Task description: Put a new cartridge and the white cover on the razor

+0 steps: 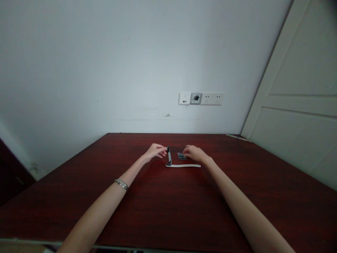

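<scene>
My left hand (157,151) pinches the upper end of what looks like a folding straight razor, opened to roughly a right angle. Its slim silver and black arm (169,157) runs up from the hinge to my fingertips. The long off-white handle (185,165) lies crosswise on the table, pointing right. Just beyond that handle is a small flat, clear and dark case (180,156). Closed fingers of my right hand (194,153) rest at the case's right edge and cover part of it. Its contents are too small to make out.
Everything lies on a dark red wooden table (168,207). A white wall with a row of sockets (201,98) rises behind its far edge. To the right stands a pale panelled door (297,105). A thin strip (239,137) lies at the far right corner.
</scene>
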`<state>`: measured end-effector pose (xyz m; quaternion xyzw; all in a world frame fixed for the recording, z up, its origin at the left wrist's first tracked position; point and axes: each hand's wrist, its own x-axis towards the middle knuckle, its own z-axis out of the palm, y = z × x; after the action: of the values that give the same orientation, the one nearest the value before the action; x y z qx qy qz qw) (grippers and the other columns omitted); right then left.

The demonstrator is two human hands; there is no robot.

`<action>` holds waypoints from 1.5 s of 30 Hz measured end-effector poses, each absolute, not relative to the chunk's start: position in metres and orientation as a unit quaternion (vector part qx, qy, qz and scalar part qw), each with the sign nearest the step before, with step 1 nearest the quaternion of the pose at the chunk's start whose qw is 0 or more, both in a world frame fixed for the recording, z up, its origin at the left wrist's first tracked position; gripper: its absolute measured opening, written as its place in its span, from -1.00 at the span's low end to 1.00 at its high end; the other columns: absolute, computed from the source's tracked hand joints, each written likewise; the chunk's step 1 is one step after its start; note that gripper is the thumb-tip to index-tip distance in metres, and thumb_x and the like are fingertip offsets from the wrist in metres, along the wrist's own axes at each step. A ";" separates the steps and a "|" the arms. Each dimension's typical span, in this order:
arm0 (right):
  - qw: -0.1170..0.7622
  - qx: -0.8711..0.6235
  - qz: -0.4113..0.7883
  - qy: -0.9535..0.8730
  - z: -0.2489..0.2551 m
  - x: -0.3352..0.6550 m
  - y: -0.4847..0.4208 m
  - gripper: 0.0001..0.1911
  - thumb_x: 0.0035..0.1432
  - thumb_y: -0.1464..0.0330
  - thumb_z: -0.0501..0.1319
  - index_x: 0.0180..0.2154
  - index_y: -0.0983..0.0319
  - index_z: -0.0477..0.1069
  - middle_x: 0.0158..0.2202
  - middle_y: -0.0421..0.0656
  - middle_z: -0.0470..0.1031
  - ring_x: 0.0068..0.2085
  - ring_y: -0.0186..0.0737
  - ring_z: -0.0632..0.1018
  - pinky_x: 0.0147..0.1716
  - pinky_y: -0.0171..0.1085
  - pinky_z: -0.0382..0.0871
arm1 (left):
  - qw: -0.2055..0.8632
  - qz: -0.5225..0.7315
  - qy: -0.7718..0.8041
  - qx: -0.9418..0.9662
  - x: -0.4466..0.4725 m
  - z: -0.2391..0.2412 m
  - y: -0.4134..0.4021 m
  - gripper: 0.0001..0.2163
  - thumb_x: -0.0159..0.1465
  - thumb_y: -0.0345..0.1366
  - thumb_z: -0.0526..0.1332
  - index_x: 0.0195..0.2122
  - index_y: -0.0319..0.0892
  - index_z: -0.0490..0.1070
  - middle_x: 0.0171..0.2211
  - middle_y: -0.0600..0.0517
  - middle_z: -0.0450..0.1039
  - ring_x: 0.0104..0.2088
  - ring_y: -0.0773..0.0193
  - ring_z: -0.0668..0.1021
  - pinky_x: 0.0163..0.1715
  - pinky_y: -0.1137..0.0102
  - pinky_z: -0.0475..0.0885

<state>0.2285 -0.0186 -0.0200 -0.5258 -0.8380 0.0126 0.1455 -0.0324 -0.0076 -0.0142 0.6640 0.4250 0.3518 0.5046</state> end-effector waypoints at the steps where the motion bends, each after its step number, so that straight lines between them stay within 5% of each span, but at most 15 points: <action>1: 0.147 -0.526 0.017 -0.838 -0.020 0.229 -0.018 -0.85 0.05 0.30 0.18 -0.33 0.11 0.51 -0.24 -0.15 0.47 -0.27 -0.23 0.48 -0.42 -0.38 0.21 | 0.505 0.351 0.424 0.665 -0.033 -0.014 -0.007 -0.64 0.03 -0.07 0.27 -0.33 -0.30 0.49 -0.39 -0.14 0.52 -0.41 0.27 0.54 -0.42 0.41 0.44; 11: 0.234 -0.516 0.069 -0.821 -0.032 0.236 -0.006 -0.82 0.06 0.34 0.15 -0.36 0.19 0.53 -0.31 -0.13 0.50 -0.28 -0.26 0.49 -0.28 -0.37 0.29 | 0.510 0.349 0.426 0.661 -0.033 -0.013 -0.008 -0.63 0.00 -0.07 0.29 -0.34 -0.32 0.49 -0.41 -0.13 0.52 -0.42 0.28 0.54 -0.43 0.41 0.43; 22: 0.226 -0.514 0.075 -0.824 -0.038 0.226 -0.007 -0.78 0.06 0.21 0.16 -0.34 0.13 0.54 -0.28 -0.15 0.51 -0.28 -0.23 0.49 -0.30 -0.36 0.29 | 0.509 0.347 0.419 0.666 -0.033 -0.014 -0.008 -0.62 0.00 -0.06 0.28 -0.33 -0.32 0.49 -0.41 -0.13 0.51 -0.42 0.26 0.54 -0.42 0.39 0.44; 45: 0.235 -0.511 0.081 -0.823 -0.043 0.221 -0.004 -0.83 0.04 0.30 0.19 -0.36 0.20 0.52 -0.28 -0.12 0.48 -0.27 -0.26 0.47 -0.27 -0.39 0.27 | 0.515 0.340 0.423 0.664 -0.033 -0.015 -0.007 -0.64 0.01 -0.07 0.28 -0.34 -0.32 0.48 -0.41 -0.12 0.51 -0.43 0.28 0.54 -0.42 0.39 0.43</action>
<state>0.2212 -0.0042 -0.0433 -0.5111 -0.8228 0.0814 0.2349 -0.0331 -0.0067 -0.0154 0.6636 0.4233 0.3399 0.5147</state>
